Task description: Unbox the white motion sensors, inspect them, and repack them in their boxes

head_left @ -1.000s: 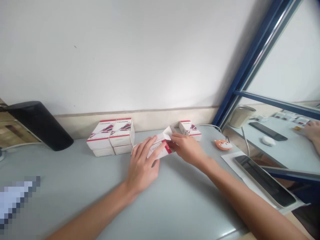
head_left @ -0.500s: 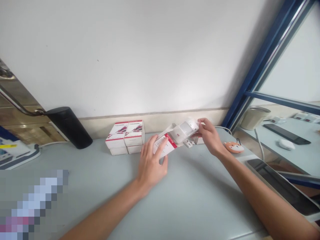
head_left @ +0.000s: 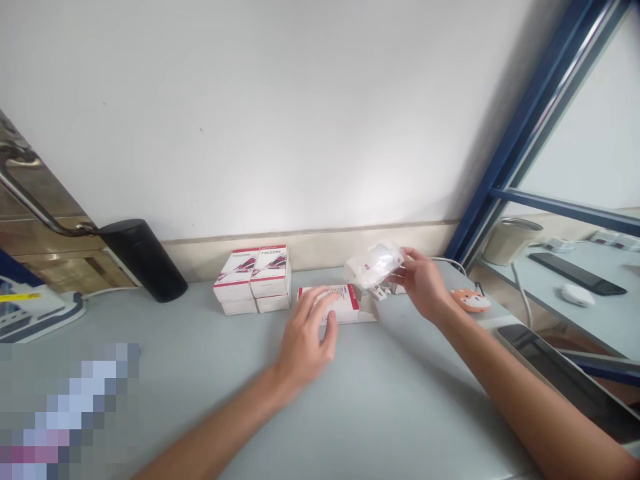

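A white detector in a clear plastic bag is pinched between the thumb and fingers of my right hand, raised a little off the table beside the wall. Below and left of it, a white and red carton lies flat on the table, its right end flap open. My left hand is over the carton's left part, fingers apart and slightly bent; whether the fingertips touch it I cannot tell. A small white part lies just below the bagged detector, with a small box partly hidden behind my right hand.
Stacked white and red boxes stand left of my hands by the wall. Farther left is a black cylinder. At right are an orange animal-faced item, a dark-screened device and a blue-framed mirror.
The bagged detector has come away from the carton in my right hand. The carton, tilted up before, now lies flat, and my left hand's grip on it has loosened.
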Action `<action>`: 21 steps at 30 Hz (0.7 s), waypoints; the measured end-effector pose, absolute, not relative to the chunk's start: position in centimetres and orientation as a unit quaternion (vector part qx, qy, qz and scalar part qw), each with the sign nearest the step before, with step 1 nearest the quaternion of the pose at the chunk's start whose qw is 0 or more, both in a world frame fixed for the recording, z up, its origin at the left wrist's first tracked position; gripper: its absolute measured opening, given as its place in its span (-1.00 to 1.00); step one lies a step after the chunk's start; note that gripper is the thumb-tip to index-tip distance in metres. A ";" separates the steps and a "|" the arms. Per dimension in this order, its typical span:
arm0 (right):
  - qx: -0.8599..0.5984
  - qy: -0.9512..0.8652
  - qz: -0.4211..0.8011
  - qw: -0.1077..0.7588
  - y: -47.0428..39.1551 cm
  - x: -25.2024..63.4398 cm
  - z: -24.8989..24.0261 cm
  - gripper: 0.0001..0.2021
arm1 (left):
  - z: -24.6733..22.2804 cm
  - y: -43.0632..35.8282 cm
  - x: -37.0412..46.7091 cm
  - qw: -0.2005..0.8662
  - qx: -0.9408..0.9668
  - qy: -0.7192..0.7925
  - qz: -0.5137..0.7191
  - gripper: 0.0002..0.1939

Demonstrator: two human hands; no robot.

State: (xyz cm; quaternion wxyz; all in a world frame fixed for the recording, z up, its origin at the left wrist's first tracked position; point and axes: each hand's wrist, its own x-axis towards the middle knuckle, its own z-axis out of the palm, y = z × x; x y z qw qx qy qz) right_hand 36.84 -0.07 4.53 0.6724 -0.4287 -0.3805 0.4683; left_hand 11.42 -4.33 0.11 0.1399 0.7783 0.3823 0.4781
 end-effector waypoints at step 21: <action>-0.383 -0.746 0.102 0.535 -5.5 34.1 6.4 -0.88 | 0.7 -6.6 11.0 0.854 0.351 0.217 0.318 -0.57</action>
